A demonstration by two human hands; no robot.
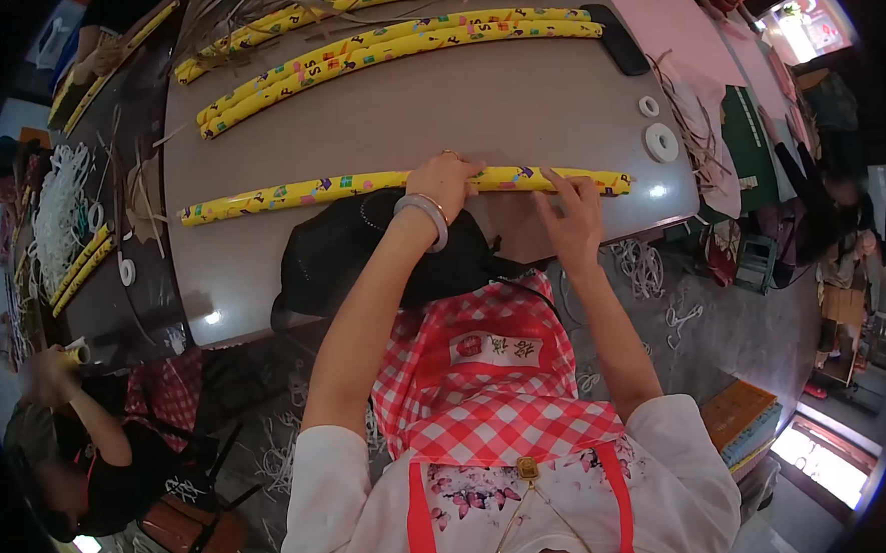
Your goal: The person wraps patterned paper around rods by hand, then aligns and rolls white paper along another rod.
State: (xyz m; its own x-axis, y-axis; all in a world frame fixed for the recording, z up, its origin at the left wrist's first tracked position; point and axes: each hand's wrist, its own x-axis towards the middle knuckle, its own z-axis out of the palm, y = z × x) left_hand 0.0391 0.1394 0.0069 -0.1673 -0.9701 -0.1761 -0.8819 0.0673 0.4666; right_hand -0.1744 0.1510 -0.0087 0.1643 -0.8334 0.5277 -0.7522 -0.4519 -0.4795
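1. the yellow roll (pixel 348 185) lies side to side on the table (pixel 286 156), in front of the person.
2. the left hand (pixel 443 190) bends over the roll near its middle; i cannot tell how tight its fingers hold.
3. the right hand (pixel 572 212) is half open, with loose fingers touching near the roll's right end.
4. i think this step is rolling or smoothing.
5. the next move likely needs soft, even pushing so the roll stays straight.

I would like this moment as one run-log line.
Left hand: on patterned yellow tube | Right hand: at same tube, near its right end | Beyond: more yellow tubes on table
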